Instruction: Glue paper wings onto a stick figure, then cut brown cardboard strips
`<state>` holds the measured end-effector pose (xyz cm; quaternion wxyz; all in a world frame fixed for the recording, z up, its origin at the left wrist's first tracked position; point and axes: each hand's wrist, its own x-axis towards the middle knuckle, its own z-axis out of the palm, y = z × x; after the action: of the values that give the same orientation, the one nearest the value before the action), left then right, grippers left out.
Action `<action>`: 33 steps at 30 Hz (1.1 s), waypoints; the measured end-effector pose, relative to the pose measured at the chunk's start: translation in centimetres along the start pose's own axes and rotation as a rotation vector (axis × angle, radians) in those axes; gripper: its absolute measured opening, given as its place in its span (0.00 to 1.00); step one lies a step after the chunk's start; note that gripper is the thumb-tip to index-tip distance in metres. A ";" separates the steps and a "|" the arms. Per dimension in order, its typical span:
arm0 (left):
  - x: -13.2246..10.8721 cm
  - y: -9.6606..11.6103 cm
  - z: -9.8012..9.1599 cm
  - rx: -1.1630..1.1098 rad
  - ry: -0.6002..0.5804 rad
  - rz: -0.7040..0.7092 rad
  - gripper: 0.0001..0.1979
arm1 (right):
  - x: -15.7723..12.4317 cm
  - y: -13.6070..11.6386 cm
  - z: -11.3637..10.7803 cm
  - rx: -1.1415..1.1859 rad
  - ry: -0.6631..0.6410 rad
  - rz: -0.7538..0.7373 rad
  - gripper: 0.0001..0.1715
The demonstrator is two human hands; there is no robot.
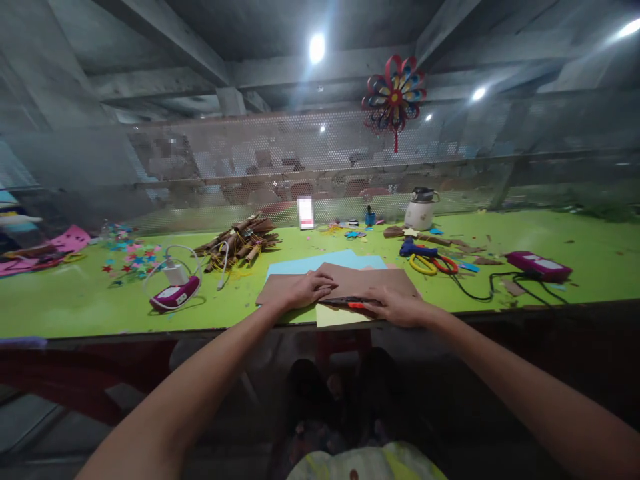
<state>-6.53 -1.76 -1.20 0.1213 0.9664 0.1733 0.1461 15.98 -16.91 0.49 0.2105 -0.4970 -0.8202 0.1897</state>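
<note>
My left hand [307,291] lies on a sheet of brown card [345,279], its fingers stretched out flat toward the right. In my right hand [395,305] is a slim, dark, pointed tool with an orange-red part [356,305]; its exact kind is hard to make out. The tool rests low over the front of the card, its dark tip pointing left toward my left hand. Light blue paper [325,260] shows behind the brown card. A pale yellow sheet [340,317] sticks out below it, past the table's front edge.
Rolled brown sticks [245,240] and a purple power strip [175,293] lie left. Yellow-handled scissors [423,264], a blue glue gun [419,249] and another purple strip [539,267] with black cords lie right. A white jug [420,212] and a lit phone [306,213] stand behind.
</note>
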 end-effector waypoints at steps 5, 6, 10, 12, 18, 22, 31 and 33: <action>0.6 -0.9 -1.1 -0.113 -0.074 0.014 0.16 | -0.2 0.0 -0.2 0.055 0.012 0.017 0.25; 0.7 -1.0 -1.5 -0.123 -0.099 0.005 0.15 | -0.2 -0.1 -0.3 0.051 0.007 0.021 0.25; 0.3 -1.4 -2.4 -0.044 -0.106 0.017 0.11 | -0.2 -0.3 -0.4 0.000 -0.022 0.054 0.25; -0.2 -1.4 -2.6 0.052 -0.067 0.045 0.11 | -0.2 -0.4 -0.4 -0.035 -0.036 0.061 0.25; -1.5 -1.0 -3.3 0.095 -0.155 -0.130 0.13 | -0.2 -1.1 0.0 -0.145 -0.024 0.096 0.25; -2.1 -1.1 -3.4 0.035 -0.174 -0.129 0.16 | 0.8 -1.4 0.7 -0.124 0.018 0.035 0.24; -2.1 -2.0 -3.0 0.007 -0.180 -0.127 0.16 | 0.5 -1.3 1.9 -0.147 0.024 0.050 0.24; -2.0 -2.1 -3.1 0.006 -0.172 -0.115 0.16 | 0.5 -1.4 2.0 -0.139 0.037 0.047 0.24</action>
<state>-9.98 -0.06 0.56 0.1413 0.9641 0.2179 0.0548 13.67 -17.31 -0.33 0.1861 -0.5329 -0.8155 0.1278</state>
